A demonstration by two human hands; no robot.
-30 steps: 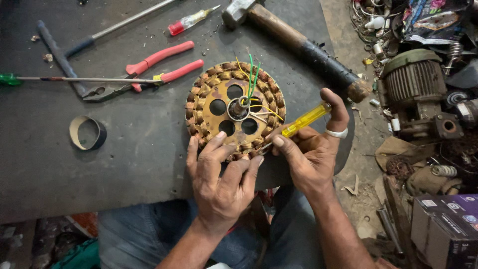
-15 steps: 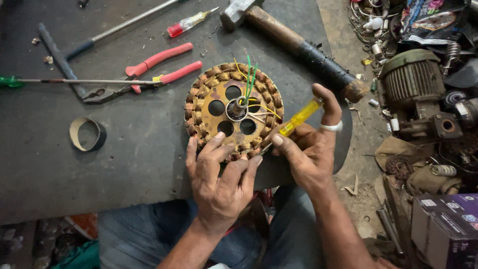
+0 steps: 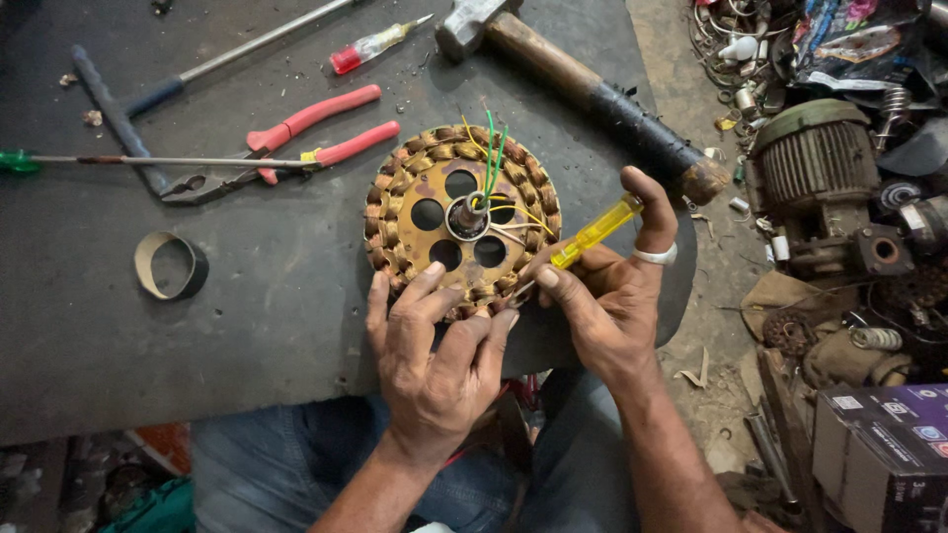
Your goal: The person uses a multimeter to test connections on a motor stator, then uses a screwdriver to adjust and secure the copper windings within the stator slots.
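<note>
A round motor stator (image 3: pixel 434 192) with copper coils around its rim and several round holes lies on a dark work mat (image 3: pixel 247 296). Green and yellow wires rise from its hub. My left hand (image 3: pixel 434 355) rests on the stator's near edge, fingers spread over the coils. My right hand (image 3: pixel 607 301), with a ring on the thumb, grips a yellow-handled screwdriver (image 3: pixel 592 235) whose tip points at the coils on the near right rim.
Red-handled pliers (image 3: pixel 296 138), a green-handled screwdriver (image 3: pixel 148 161), a small red screwdriver (image 3: pixel 370 44), a hammer (image 3: pixel 583 79) and a tape roll (image 3: pixel 170 265) lie on the mat. An old motor (image 3: pixel 815 173), scrap parts and a purple box (image 3: pixel 879 444) crowd the right side.
Both hands stay at the stator's near edge. The right hand and its screwdriver have shifted only slightly.
</note>
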